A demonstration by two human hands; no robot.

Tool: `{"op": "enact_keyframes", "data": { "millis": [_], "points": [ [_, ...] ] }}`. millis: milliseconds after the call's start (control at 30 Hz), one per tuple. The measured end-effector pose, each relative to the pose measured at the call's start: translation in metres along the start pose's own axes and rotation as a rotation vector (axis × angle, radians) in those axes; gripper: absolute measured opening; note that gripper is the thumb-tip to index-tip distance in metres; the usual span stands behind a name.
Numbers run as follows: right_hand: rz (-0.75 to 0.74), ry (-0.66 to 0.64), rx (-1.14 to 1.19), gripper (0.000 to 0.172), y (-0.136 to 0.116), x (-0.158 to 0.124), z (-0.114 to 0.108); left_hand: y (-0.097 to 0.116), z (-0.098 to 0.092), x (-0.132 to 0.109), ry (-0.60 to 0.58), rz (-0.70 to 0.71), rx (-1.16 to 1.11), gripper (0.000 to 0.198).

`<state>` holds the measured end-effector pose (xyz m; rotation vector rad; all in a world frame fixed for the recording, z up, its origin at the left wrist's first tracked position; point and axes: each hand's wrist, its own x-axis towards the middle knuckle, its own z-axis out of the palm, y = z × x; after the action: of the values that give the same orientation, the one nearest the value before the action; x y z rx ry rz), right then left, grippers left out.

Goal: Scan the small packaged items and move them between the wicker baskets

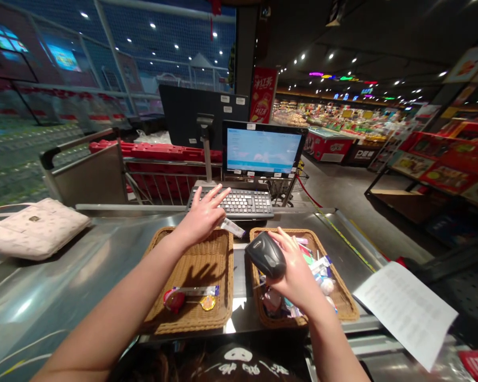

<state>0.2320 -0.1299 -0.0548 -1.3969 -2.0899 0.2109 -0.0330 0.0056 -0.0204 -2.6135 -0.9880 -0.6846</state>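
My left hand hovers over the far edge of the left wicker tray, fingers spread toward the keyboard, while it pinches a small clear-wrapped item under the thumb. My right hand grips a dark handheld barcode scanner over the right wicker tray. That tray holds several small wrapped sweets. The left tray holds a red lollipop, a wrapped stick and a gold coin-like sweet.
A lit monitor stands behind the keyboard on the steel counter. A pale handbag lies at left, a printed sheet at right. Red shopping carts and store aisles lie beyond.
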Motion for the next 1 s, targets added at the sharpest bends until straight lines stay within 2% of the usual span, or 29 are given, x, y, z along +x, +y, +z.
{"op": "enact_keyframes", "data": {
  "millis": [300,467,733,1000],
  "points": [
    [-0.034,-0.024,0.009,0.066,-0.004,0.009,0.013,-0.017,0.006,-0.058,0.005,-0.095,0.081,0.024],
    [-0.066,-0.057,0.012,0.06,-0.01,0.015,0.023,-0.026,0.019,-0.089,-0.078,-0.123,0.073,0.023],
    [-0.079,-0.115,0.036,0.061,-0.021,0.024,0.035,-0.034,0.048,-0.135,-0.181,-0.182,-0.054,0.021],
    [-0.093,-0.152,0.043,0.059,-0.027,0.029,0.045,-0.034,0.068,-0.163,-0.319,-0.27,-0.18,0.026]
  ]
}}
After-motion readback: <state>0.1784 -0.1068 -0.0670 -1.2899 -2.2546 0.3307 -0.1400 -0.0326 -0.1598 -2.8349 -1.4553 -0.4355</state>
